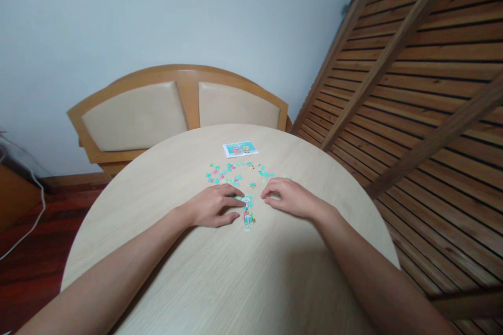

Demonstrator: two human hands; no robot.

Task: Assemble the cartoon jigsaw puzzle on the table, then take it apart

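Note:
A small partly joined jigsaw puzzle (248, 218) lies on the round table (220, 272), in turquoise with a white figure on it. My left hand (216, 205) rests beside it, fingers spread, with the fingertips touching its upper part. To the right, my right hand (288, 196) hovers low over the tabletop, fingers loosely curled and the thumb a little apart; I see nothing between them. A single puzzle piece (252, 185) lies between the hands, just above the joined part. Beyond them, loose puzzle pieces (216, 172) in turquoise, pink and yellow form a scattered arc.
A printed picture card (240, 148) with cartoon figures lies farther back on the table. Behind the table's edge stands a padded wooden headboard (188, 94) against the wall. A slatted wooden panel (412, 94) leans at the right. A white cable (41, 204) hangs at the left.

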